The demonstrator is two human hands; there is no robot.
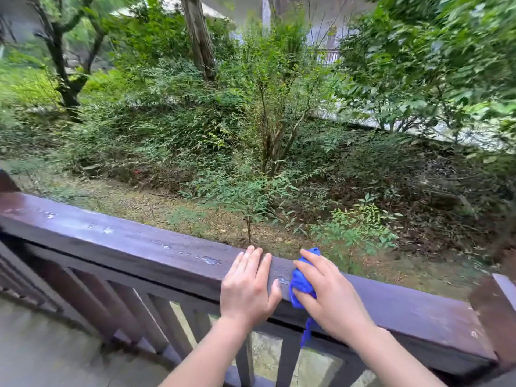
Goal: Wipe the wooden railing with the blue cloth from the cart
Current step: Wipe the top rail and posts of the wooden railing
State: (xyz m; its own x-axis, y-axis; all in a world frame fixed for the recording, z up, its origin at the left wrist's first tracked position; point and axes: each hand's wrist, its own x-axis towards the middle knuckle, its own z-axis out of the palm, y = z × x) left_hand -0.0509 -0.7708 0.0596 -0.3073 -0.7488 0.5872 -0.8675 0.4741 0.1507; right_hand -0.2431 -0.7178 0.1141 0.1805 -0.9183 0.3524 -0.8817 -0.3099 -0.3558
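A dark brown wooden railing (pixel 125 241) runs from the left edge down to the lower right, its top rail worn with pale scuffs. My right hand (pixel 332 297) presses a bunched blue cloth (pixel 301 283) onto the top rail; a strip of the cloth hangs down over the rail's near face. My left hand (pixel 248 286) lies flat on the rail just left of the cloth, fingers together and holding nothing. The cart is not in view.
Vertical balusters (pixel 156 317) stand under the rail. A square post (pixel 494 314) rises at the right end. Grey deck floor (pixel 50 347) is at the lower left. Beyond the rail are shrubs, trees and a slope of leaf litter.
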